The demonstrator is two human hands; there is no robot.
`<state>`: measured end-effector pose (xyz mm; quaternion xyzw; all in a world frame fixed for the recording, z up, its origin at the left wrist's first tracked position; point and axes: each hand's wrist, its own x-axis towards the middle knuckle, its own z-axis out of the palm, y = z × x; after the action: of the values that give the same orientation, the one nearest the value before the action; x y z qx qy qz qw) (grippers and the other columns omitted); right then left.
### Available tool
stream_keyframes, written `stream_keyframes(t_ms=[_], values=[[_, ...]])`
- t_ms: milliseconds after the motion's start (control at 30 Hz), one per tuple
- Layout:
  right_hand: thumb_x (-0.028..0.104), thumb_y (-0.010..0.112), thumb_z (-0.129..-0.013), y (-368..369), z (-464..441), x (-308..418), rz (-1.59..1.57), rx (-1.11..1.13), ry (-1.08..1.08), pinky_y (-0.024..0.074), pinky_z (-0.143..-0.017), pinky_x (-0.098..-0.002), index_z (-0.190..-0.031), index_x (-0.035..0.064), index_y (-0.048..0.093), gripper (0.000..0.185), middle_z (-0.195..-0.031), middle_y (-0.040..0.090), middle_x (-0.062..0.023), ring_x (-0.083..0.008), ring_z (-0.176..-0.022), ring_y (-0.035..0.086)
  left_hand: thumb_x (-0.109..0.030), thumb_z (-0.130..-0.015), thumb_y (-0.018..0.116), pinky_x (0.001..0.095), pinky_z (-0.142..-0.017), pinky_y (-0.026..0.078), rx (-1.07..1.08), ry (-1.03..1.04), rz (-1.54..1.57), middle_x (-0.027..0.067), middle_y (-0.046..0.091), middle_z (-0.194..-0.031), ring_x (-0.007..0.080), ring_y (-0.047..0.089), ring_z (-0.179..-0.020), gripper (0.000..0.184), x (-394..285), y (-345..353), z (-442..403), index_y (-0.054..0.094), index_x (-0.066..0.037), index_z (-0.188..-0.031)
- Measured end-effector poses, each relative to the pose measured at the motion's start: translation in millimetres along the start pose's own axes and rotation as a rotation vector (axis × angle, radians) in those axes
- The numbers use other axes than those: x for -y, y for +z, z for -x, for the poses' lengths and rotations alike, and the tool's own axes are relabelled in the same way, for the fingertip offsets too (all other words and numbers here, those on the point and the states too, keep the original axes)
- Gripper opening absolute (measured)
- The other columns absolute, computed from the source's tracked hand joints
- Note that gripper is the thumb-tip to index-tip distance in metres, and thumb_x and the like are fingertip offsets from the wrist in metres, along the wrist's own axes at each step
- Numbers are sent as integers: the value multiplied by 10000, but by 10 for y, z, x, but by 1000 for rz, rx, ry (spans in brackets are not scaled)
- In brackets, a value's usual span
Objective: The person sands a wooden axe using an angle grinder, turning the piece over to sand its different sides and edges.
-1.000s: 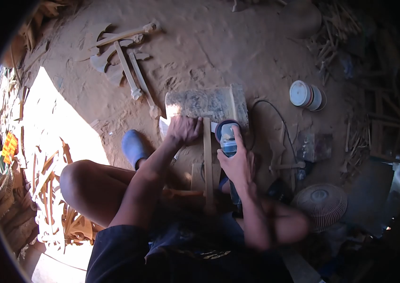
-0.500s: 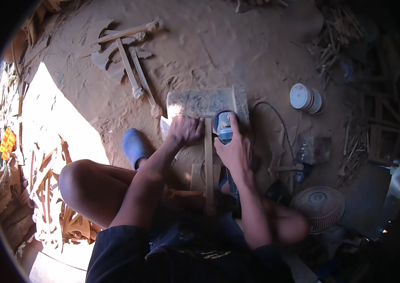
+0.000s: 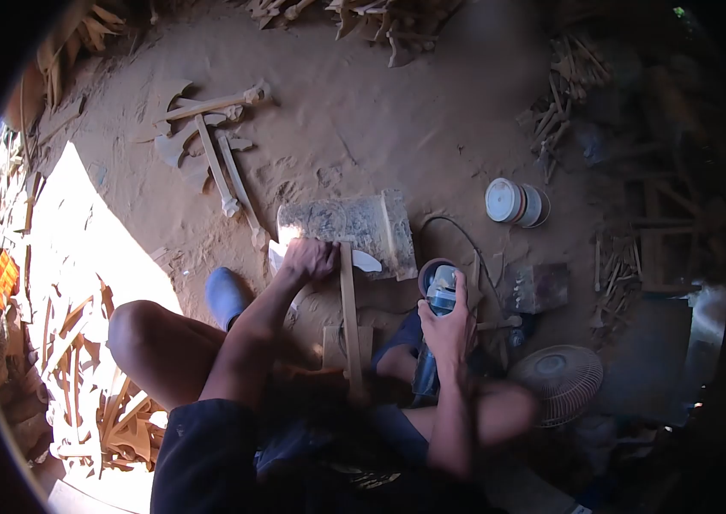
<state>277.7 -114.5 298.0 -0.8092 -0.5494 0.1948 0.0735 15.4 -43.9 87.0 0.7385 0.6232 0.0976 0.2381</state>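
My left hand [image 3: 312, 257] is closed on a pale, flat blade-shaped piece [image 3: 367, 260], pressing it against a cylindrical block [image 3: 337, 214] on the ground. The piece's pointed end sticks out on the right, and another pale part shows left of the fist. A long wooden bar [image 3: 348, 317] runs from beside the knuckles back toward my lap; whether it joins the piece I cannot tell. In my right hand [image 3: 450, 330] is an angle grinder [image 3: 442, 291] with a round disc, held to the right of the block and apart from the piece.
Long-handled, axe-shaped pieces [image 3: 213, 158] lie on the dirt ground at the upper left. A white bucket [image 3: 504, 201] lies at the right, near a dark cable [image 3: 466, 236]. A fan [image 3: 556, 385] is beside my right knee. Wood scraps [image 3: 80, 377] are heaped at the left.
My right hand has drawn the grinder away from the block, to the right and toward me. The left hand keeps its hold on the pale piece. The whole view has shifted somewhat.
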Motion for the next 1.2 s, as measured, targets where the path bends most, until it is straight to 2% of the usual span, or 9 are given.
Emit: stream_keyframes(t_ms=[267, 400, 500, 667, 900, 933, 1033, 1067, 1200], values=[[164, 873, -805, -292, -161, -417, -532, -178, -410, 542, -1036, -426, -1563, 22, 438, 885, -1407, 632, -215, -301, -1238, 662, -538, -1044, 573, 492, -599, 511, -225, 147, -62, 147, 698, -688, 357, 704, -658, 455, -118, -1091, -130, 705, -125, -907], [107, 808, -876, -219, -46, -324, -1206, -16, -161, 589, -940, -395, -1478, 58, 536, 663, -1271, 662, -171, -253, -1125, 691, -528, -1019, 611, 495, -642, 534, -257, 141, -111, 144, 709, -727, 357, 724, -728, 407, -326, -1376, -25, 712, -143, -934], [80, 764, -886, 51, -231, -717, -1601, 487, 109, 603, -929, -424, -1433, 64, 552, 587, -1242, 663, -166, -266, -1111, 689, -472, -1026, 616, 462, -611, 523, -181, 214, -141, 120, 714, -718, 328, 725, -694, 338, -356, -1180, 63, 721, -158, -957], [286, 735, -950, 79, -232, -444, -1933, 309, 219, 622, -683, -419, -1289, 99, 610, 407, -945, 700, -101, -275, -780, 727, -521, -924, 724, 498, -683, 537, -28, 337, -290, 109, 752, -843, 344, 744, -803, 490, -141, -604, 141, 640, -177, -1262], [529, 716, -974, 321, -288, -466, -1454, 422, 260, 588, -597, -358, -1140, 143, 636, 427, -873, 695, -76, -209, -683, 704, -482, -845, 802, 526, -760, 552, 145, 67, -217, 152, 764, -931, 370, 754, -885, 648, -100, -303, 178, 556, -141, -1338], [485, 795, -917, 335, -318, -460, -1393, 452, 270, 596, -663, -359, -1218, 103, 615, 519, -953, 705, -92, -229, -769, 724, -477, -843, 798, 526, -754, 557, 165, 39, -199, 155, 766, -927, 373, 756, -887, 643, -115, -215, 219, 557, -136, -1332], [391, 859, -854, 405, -244, -274, -769, -36, -78, 591, -839, -411, -1385, 43, 528, 716, -1150, 693, -149, -302, -985, 724, -473, -843, 783, 519, -727, 567, 165, 14, -98, 157, 769, -907, 382, 760, -875, 585, -128, -39, 304, 594, -122, -1271], [391, 897, -756, 670, -330, -362, -534, -204, -190, 552, -953, -505, -1506, -3, 411, 976, -1210, 693, -219, -397, -1096, 705, -462, -839, 783, 518, -722, 568, 170, 41, -114, 154, 769, -898, 384, 759, -864, 566, -108, -24, 327, 604, -118, -1251], [306, 852, -782, 807, -302, -234, -581, -79, -402, 527, -1016, -513, -1615, 62, 305, 1027, -1424, 609, -292, -439, -1248, 650, -424, -806, 797, 517, -725, 570, 174, 108, -144, 158, 766, -880, 387, 755, -845, 488, -130, -143, 231, 657, -97, -1141]])
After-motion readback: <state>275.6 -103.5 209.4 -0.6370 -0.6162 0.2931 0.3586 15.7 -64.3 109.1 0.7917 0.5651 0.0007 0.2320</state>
